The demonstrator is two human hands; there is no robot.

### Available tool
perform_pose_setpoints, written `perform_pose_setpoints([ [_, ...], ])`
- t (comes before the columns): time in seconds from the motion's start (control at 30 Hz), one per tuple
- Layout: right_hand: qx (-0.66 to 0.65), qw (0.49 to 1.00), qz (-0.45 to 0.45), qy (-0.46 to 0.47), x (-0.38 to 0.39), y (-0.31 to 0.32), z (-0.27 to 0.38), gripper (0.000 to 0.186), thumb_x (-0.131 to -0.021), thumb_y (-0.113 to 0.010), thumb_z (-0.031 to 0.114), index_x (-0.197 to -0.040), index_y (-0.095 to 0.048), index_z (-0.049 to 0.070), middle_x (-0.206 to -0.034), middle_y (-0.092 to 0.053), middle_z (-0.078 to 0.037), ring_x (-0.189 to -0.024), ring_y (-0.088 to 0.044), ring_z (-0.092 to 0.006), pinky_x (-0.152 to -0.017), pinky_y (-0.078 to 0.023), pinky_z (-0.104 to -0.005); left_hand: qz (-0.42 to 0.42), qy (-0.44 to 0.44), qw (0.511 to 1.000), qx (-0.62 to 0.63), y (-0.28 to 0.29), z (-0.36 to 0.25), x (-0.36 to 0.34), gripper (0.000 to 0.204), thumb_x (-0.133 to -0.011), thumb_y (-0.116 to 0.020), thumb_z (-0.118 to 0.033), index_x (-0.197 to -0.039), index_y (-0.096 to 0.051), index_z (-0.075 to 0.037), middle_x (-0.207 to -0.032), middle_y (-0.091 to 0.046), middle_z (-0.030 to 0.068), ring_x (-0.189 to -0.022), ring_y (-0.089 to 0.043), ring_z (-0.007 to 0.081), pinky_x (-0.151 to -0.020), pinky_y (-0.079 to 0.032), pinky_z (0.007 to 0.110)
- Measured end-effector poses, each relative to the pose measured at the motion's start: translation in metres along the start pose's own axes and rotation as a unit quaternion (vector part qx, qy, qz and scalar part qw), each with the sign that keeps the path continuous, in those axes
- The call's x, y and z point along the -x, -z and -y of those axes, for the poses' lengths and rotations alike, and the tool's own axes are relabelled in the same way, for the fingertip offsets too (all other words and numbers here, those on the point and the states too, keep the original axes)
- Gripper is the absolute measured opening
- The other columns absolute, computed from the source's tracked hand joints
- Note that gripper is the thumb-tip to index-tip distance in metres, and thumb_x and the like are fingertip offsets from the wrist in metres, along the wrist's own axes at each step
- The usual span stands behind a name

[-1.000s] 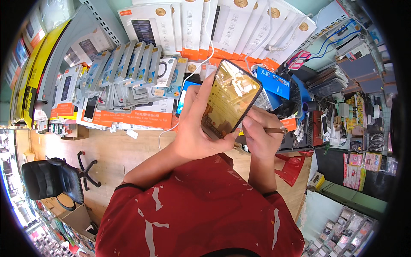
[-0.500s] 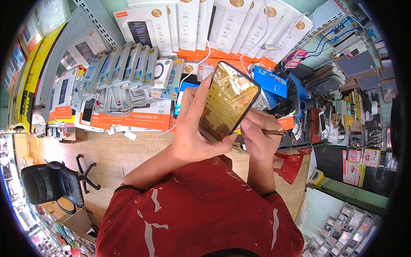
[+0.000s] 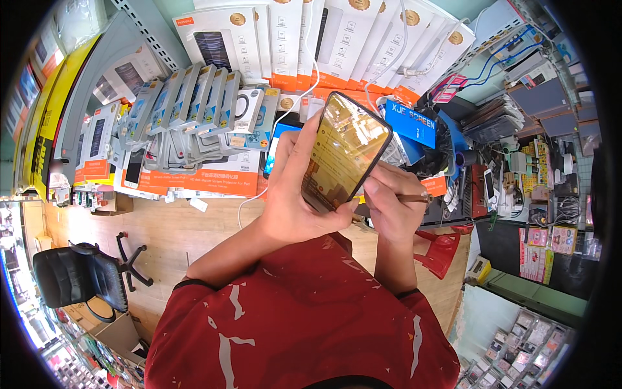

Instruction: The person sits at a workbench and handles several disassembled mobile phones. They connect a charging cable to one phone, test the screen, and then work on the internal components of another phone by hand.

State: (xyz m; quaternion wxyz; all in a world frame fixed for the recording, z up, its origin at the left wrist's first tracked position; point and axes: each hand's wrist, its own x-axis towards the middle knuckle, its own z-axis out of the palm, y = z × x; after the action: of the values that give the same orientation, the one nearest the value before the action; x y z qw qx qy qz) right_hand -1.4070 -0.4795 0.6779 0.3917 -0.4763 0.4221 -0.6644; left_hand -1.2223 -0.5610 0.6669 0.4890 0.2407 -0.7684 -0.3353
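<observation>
A black-edged smartphone [image 3: 350,152] is held up at a slant in front of my chest, its glossy screen full of yellowish reflections. My left hand [image 3: 288,204] is closed around its left side and lower corner, the thumb along the bottom edge. At the lower right edge is my right hand [image 3: 395,206], fingers bent close to the phone. A thin brown stick-like tool [image 3: 413,198] pokes out to the right from its grip; the other end is hidden by the fingers. Behind my left hand, a second phone with a lit blue screen [image 3: 276,152] lies on the counter, partly covered.
Slim accessory boxes [image 3: 194,100] stand in a row at the left, before tall white-and-orange packages [image 3: 350,45]. A blue box [image 3: 410,123] sits just right of the phone. A white cable [image 3: 315,74] hangs across the counter. Behind me are a black chair [image 3: 81,275] and red stool [image 3: 437,254].
The smartphone has tipped very slightly, and the reflections on its glass have shifted. Both hands keep nearly the same place and grip.
</observation>
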Motion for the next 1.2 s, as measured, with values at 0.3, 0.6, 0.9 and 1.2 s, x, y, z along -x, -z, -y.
perform_pose_setpoints([
  [0.3, 0.01, 1.0, -0.006, -0.028, -0.001, -0.009, -0.007, 0.032, -0.097, -0.071, -0.006, -0.128, -0.074, -0.012, -0.128, -0.076, -0.027, -0.102, -0.078, -0.0245, -0.087, -0.062, -0.0323, -0.027, 0.09, 0.984, 0.153, -0.009, 0.014, 0.01, 0.117, -0.069, -0.081, -0.009, -0.169, -0.024, 0.004, -0.141, -0.049, 0.0154, -0.11, -0.058, 0.0221, -0.089, -0.054, 0.032],
  [0.6, 0.27, 0.957, 0.074, -0.077, 0.033, -0.049, -0.02, 0.017, -0.096, -0.083, 0.015, -0.105, -0.076, 0.003, -0.103, -0.077, -0.01, -0.079, -0.071, -0.0173, -0.061, -0.054, -0.0291, -0.092, 0.232, 0.766, 0.593, 0.012, 0.042, 0.01, 0.095, -0.082, -0.07, -0.018, -0.168, -0.03, -0.015, -0.114, -0.051, 0.0085, -0.08, -0.054, 0.0179, -0.078, -0.053, 0.038],
  [0.9, 0.304, 0.938, 0.093, -0.138, 0.054, -0.084, -0.03, 0.014, -0.098, -0.078, 0.011, -0.108, -0.073, 0.002, -0.103, -0.074, -0.013, -0.082, -0.073, -0.029, -0.07, -0.057, -0.0372, -0.118, 0.29, 0.687, 0.655, 0.016, 0.056, 0.021, 0.079, -0.087, -0.064, -0.026, -0.163, -0.046, -0.015, -0.094, -0.049, 0.0049, -0.071, -0.05, 0.017, -0.066, -0.045, 0.037],
  [1.2, 0.337, 0.926, 0.144, -0.088, 0.056, -0.086, -0.03, 0.013, -0.097, -0.078, 0.009, -0.104, -0.07, 0.003, -0.097, -0.071, -0.012, -0.078, -0.069, -0.0288, -0.068, -0.053, -0.0379, -0.148, 0.211, 0.671, 0.695, 0.021, 0.058, 0.038, 0.075, -0.09, -0.063, -0.024, -0.162, -0.047, -0.013, -0.095, -0.049, 0.0068, -0.072, -0.047, 0.0176, -0.064, -0.044, 0.033],
])
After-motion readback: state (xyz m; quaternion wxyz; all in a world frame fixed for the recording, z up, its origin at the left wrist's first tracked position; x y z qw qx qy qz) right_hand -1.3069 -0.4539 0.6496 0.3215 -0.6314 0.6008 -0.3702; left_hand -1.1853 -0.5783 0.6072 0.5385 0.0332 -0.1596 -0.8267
